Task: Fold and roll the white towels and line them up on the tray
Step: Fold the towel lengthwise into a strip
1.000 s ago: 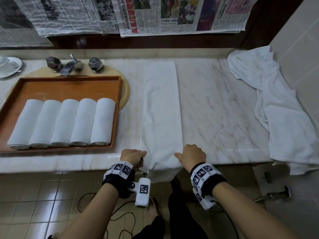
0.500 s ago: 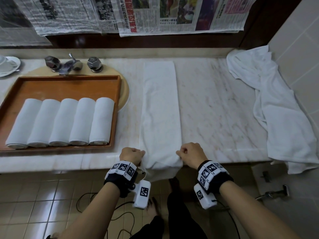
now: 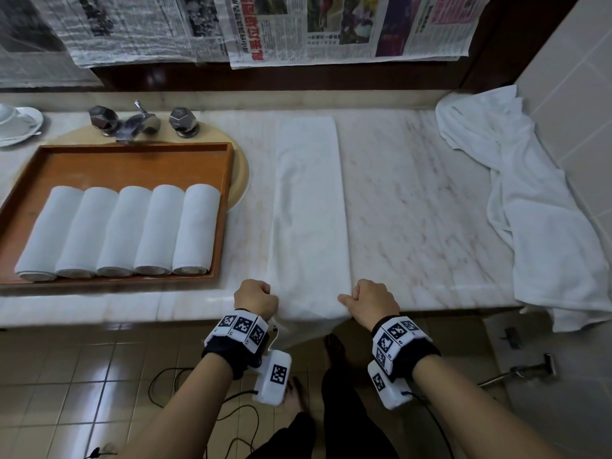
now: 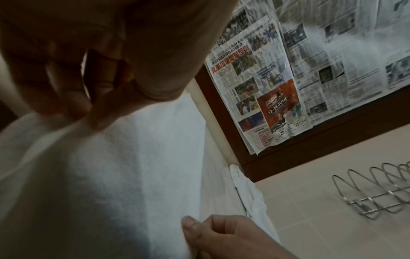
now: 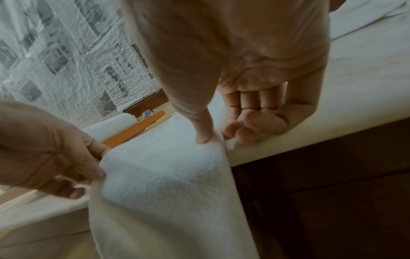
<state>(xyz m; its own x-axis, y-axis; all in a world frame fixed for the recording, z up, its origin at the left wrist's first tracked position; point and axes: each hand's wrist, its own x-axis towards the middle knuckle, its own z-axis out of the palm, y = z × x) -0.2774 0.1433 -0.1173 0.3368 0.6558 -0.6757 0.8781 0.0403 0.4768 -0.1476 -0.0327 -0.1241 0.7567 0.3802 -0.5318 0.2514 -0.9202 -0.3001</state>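
A white towel [image 3: 308,207], folded into a long narrow strip, lies lengthwise on the marble counter [image 3: 414,207]; its near end hangs over the front edge. My left hand [image 3: 256,298] pinches the towel's near left corner, and my right hand [image 3: 371,301] pinches the near right corner, thumb on top of the cloth [image 5: 168,168]. The right wrist view shows the right thumb [image 5: 203,135] pressing the towel's edge and the left hand [image 5: 44,154] gripping the opposite side. The wooden tray [image 3: 139,164] at left holds several rolled white towels [image 3: 132,230] side by side.
A heap of unfolded white towels [image 3: 546,226] lies at the counter's right end against the tiled wall. A tap with two knobs [image 3: 139,122] stands behind the tray, a cup and saucer [image 3: 16,125] at far left. Newspapers [image 3: 298,24] cover the mirror.
Both hands slid forward a little along the towel's near end, from below the counter edge up onto it, keeping their pinch on the corners. The hanging end has shortened.
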